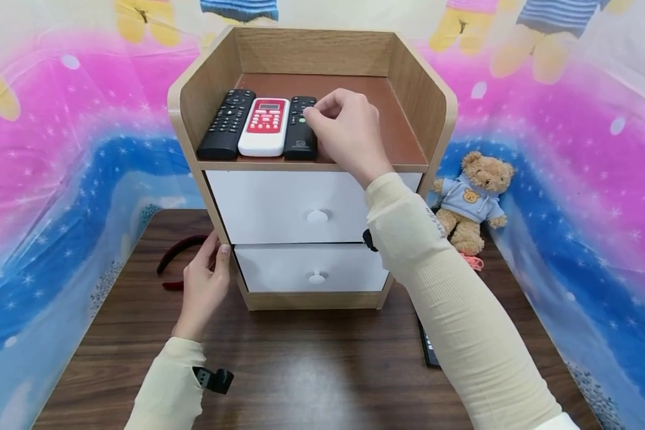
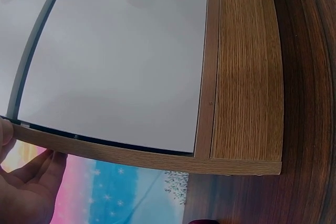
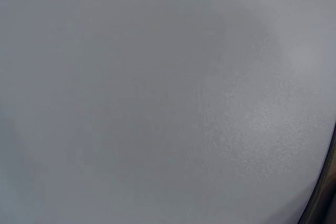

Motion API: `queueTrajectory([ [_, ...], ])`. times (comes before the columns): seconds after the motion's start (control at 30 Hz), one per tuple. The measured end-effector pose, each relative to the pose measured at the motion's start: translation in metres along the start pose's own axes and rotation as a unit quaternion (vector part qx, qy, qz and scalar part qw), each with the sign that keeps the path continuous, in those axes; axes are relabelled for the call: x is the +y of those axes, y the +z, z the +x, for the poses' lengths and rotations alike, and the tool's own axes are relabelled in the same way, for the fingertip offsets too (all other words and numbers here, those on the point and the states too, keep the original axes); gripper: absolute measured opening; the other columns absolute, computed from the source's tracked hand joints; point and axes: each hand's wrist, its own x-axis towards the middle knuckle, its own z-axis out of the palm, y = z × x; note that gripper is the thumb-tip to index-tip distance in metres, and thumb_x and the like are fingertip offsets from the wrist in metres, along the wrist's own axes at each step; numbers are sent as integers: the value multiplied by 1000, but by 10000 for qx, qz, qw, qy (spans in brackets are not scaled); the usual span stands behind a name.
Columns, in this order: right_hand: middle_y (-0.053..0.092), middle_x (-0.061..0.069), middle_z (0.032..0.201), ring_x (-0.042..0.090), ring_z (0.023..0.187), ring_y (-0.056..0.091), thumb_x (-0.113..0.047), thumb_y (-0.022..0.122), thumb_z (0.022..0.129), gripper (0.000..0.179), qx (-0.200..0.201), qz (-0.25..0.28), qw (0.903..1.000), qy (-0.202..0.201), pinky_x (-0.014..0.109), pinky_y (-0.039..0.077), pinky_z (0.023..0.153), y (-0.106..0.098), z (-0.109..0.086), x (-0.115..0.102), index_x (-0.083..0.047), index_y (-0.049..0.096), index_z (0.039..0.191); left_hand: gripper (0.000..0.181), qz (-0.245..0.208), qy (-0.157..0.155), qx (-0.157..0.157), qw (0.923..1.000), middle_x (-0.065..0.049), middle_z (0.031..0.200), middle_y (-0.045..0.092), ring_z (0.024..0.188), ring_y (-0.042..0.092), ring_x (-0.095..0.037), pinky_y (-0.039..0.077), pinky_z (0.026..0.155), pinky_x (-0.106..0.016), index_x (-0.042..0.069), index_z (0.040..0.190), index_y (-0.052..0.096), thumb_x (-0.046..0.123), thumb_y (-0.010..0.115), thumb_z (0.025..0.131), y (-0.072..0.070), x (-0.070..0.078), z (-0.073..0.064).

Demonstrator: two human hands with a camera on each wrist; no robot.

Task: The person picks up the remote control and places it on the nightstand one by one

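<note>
A wood-grain cabinet (image 1: 314,300) with two white drawers stands on the table. On its brown top shelf, a black remote control (image 1: 223,137), a white and red remote control (image 1: 263,143) and a shorter black remote control (image 1: 300,140) lie side by side. My right hand (image 1: 352,128) pinches the shorter black remote near its far end, thumb over its face; other fingertips are hidden. At the cabinet's left edge, my left hand (image 1: 206,286) grips the side, thumb on the front edge and fingers along the outside. The left wrist view also shows that hand (image 2: 29,192). A white drawer front (image 3: 157,103) fills the right wrist view.
A teddy bear (image 1: 475,200) in a blue hoodie sits right of the cabinet, beside something coral pink (image 1: 473,261). Another black remote (image 1: 429,343) lies partly under my right sleeve. A dark red curved band (image 1: 177,251) lies behind my left hand. Round knobs (image 1: 317,217) protrude from the drawers.
</note>
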Motion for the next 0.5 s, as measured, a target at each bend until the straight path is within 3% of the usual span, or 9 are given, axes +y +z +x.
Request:
queueTrajectory([
  [0.13,67,3,101,14,94,61,-22,61,97,18,28,904,9958,-133,23,56,80,0,-1,2,-10,70,108,54,36,14,39,10000,-20,146,50,128,53,-32,49,95,-52,5,153,36,33,43,107,-4,-1,0],
  [0.3,66,9,97,19,86,64,-11,60,98,16,-5,2265,9733,-361,27,55,83,-12,-12,12,-2,69,108,55,-2,-45,-22,10000,-22,144,50,128,53,-34,48,98,-53,5,154,36,32,44,107,-7,-3,-1],
  [0.4,66,12,97,21,84,63,-8,62,97,14,-95,2633,9625,-649,28,56,81,-26,-29,21,0,69,107,55,-11,-30,-59,10000,-22,144,51,127,53,-34,49,97,-54,5,154,36,32,44,107,-4,-1,0],
  [0.5,69,16,97,23,81,64,-7,62,97,13,-1,2741,9533,-1265,29,57,77,-42,-50,39,2,70,102,55,-2,12,-106,9999,-22,144,51,127,54,-34,50,96,-54,5,154,36,31,44,107,-2,2,0],
])
